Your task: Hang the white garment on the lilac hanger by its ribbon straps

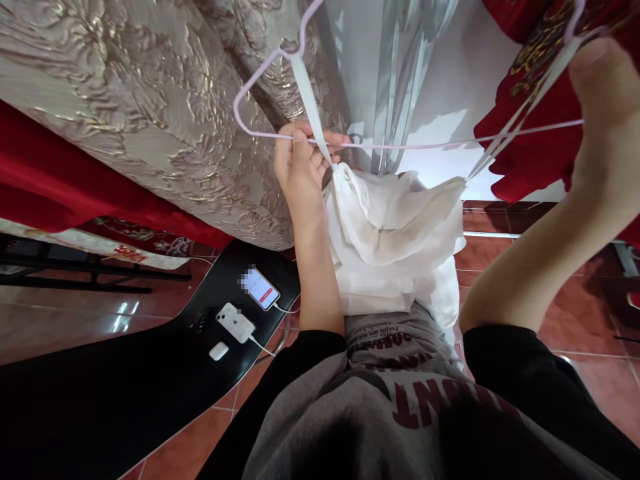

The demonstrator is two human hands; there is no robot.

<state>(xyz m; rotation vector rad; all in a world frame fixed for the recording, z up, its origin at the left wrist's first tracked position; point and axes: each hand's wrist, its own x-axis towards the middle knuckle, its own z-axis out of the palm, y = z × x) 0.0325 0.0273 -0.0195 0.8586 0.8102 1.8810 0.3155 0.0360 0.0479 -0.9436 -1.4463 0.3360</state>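
Observation:
A pale lilac clothes hanger [420, 146] spans the upper view, its top cut off by the frame. From it hangs a white garment [395, 247] with thin straps; the left strap [311, 100] loops over the hanger's notch. My left hand [303, 160] is closed round the hanger's lower bar, fingers curled beside that strap. At the upper right, my right hand [607, 87] holds the right strap [533, 100] by the hanger's other shoulder, thumb on top; its other fingers are mostly hidden. The garment's body drapes in folds in front of my shirt.
Textured beige-gold fabric [150, 100] hangs close on the left, with red cloth [60, 173] below it. A black bench [125, 387] bears two phones [263, 289] on cables and a small white case [219, 351]. Red embroidered cloth [525, 147] hangs at right. The floor [585, 313] has reddish tiles.

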